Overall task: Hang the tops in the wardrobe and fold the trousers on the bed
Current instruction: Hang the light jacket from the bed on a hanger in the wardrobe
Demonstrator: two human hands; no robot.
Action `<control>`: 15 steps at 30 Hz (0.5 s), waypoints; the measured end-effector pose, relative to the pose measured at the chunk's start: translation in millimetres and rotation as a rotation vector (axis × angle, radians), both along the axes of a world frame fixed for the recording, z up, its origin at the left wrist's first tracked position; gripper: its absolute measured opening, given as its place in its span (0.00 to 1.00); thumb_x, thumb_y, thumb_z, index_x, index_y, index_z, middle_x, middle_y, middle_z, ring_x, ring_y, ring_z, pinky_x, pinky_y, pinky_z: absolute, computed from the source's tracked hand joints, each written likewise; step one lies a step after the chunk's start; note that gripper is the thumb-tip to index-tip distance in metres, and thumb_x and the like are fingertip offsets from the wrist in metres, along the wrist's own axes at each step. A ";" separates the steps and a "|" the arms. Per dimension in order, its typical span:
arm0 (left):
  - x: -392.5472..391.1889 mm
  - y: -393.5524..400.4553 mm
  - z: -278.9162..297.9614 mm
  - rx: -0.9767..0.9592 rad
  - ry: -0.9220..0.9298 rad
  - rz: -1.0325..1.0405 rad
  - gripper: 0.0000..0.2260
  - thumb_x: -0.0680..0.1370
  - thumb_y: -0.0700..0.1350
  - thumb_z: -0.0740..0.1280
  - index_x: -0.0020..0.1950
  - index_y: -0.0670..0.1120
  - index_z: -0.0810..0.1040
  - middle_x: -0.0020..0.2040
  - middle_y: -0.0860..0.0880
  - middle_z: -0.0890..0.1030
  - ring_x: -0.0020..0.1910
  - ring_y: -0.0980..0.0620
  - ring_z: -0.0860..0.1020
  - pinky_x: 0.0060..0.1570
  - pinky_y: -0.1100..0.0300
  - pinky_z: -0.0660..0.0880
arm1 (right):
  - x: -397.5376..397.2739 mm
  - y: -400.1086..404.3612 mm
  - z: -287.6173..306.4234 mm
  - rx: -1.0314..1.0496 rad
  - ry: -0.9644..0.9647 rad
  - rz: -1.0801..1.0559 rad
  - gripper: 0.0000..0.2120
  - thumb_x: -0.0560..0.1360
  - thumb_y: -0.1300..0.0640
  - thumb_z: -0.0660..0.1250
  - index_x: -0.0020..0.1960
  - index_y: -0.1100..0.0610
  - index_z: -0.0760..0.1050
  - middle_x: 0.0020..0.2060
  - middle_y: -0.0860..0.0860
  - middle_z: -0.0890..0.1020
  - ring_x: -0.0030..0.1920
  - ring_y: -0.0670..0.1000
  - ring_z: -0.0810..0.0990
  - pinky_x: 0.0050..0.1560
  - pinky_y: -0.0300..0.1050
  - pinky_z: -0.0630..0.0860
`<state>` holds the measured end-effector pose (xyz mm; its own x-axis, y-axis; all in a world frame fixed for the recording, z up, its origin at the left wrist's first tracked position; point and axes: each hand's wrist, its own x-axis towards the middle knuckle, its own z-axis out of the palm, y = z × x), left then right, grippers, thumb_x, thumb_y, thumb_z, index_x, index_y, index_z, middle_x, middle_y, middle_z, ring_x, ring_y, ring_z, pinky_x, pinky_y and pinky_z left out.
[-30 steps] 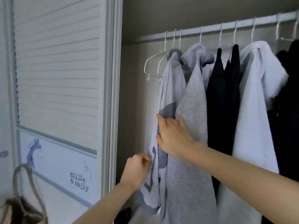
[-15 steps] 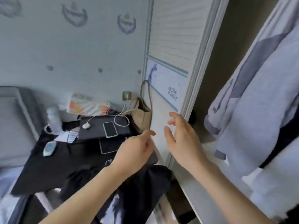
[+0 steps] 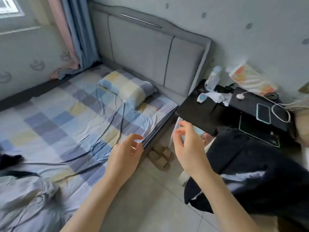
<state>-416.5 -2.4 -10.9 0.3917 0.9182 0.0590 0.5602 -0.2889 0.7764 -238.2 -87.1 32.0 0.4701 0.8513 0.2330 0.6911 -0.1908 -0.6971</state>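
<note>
The left hand (image 3: 124,154) is held in the air above the near edge of the bed (image 3: 55,118), fingers loosely curled, holding nothing. The right hand (image 3: 188,146) is raised beside it over the floor gap between the bed and the black worktop (image 3: 210,113), fingers spread and relaxed, also holding nothing. The two hands are near each other but apart.

Clothing on the bed: a grey garment (image 3: 25,195) lies crumpled at the lower left corner, and a dark garment (image 3: 10,160) lies at the left edge; whether either is a pair of trousers cannot be told. A black garment with white markings (image 3: 254,174) lies heaped at the right, below the worktop. The wardrobe is out of view.

The bed carries a checked sheet, a checked pillow (image 3: 127,87) and a grey padded headboard (image 3: 150,49). A pair of beige slippers (image 3: 160,155) stands on the tiled floor just beside the bed edge. On the worktop lie a phone (image 3: 263,113), a white cable (image 3: 280,111) and a clear bottle (image 3: 214,77).
</note>
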 end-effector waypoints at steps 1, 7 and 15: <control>-30.7 5.3 -13.2 -0.036 0.005 0.053 0.08 0.78 0.46 0.65 0.50 0.61 0.75 0.36 0.58 0.82 0.36 0.59 0.80 0.44 0.54 0.78 | -25.3 17.5 -8.0 -0.020 -0.007 0.052 0.15 0.80 0.53 0.59 0.66 0.53 0.67 0.48 0.42 0.78 0.45 0.40 0.76 0.43 0.29 0.70; -226.7 29.7 -88.5 -0.264 0.045 0.361 0.07 0.79 0.45 0.63 0.51 0.57 0.76 0.37 0.55 0.82 0.37 0.55 0.81 0.41 0.51 0.79 | -199.1 119.9 -67.6 -0.194 0.060 0.319 0.15 0.79 0.56 0.61 0.65 0.56 0.69 0.46 0.48 0.78 0.48 0.48 0.75 0.46 0.36 0.67; -399.4 52.8 -170.2 -0.590 0.141 0.688 0.07 0.77 0.41 0.64 0.51 0.51 0.77 0.40 0.51 0.81 0.40 0.49 0.80 0.43 0.50 0.78 | -357.5 216.7 -153.6 -0.490 0.096 0.654 0.13 0.80 0.55 0.61 0.63 0.57 0.70 0.45 0.46 0.75 0.51 0.51 0.76 0.47 0.42 0.69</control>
